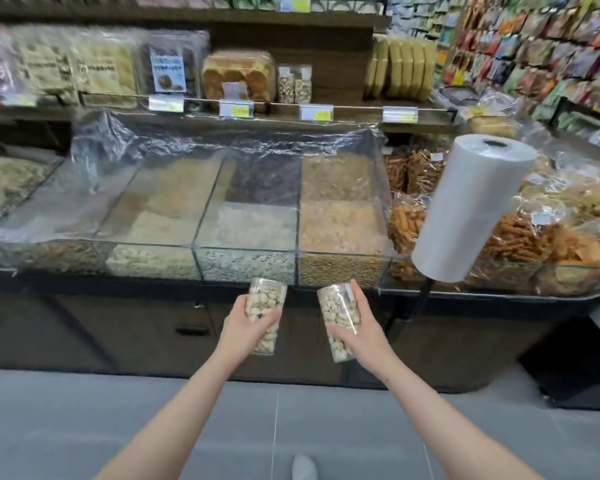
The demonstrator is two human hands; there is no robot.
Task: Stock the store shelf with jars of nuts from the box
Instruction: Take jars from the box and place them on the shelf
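Below the glass bin counter (326, 268): two clear plastic jars of pale nuts, one (264, 315) gripped in left hand (245, 329), other (338, 325) in right hand (364, 336), fingers wrapped round. Step: carrying. Next: lift to dark wooden shelf (354, 114), beside two standing jars (294, 84). Box unseen.

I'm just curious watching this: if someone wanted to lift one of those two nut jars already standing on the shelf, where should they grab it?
Probably around the middle of the body of the right-hand shelf jar, coming from the front. It stands upright at the shelf's open edge, touching its twin on the left, with free space to its right.
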